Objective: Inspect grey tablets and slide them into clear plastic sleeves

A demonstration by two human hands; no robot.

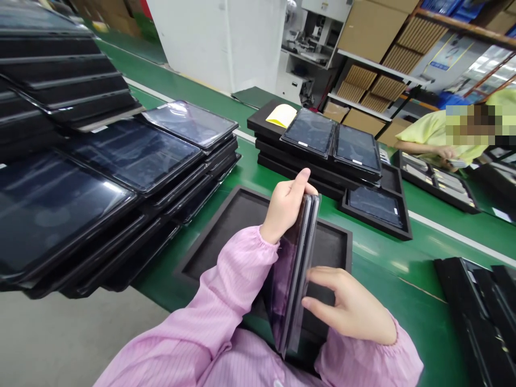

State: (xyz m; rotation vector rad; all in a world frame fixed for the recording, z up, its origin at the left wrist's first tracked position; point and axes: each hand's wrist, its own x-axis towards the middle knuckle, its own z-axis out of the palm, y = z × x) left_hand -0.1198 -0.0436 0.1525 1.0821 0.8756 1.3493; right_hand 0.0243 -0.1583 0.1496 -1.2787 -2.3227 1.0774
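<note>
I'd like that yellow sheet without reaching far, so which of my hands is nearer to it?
Left. Your left hand grips the tablets' far end, short of the yellow sheet; your right hand is closer to you, beside the tablets.

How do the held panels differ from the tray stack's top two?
The held panels stand on edge, close together; the top two panels lie flat, side by side. The top two panels show white labels; the held panels show none from here. All have dark, glossy faces.
</note>
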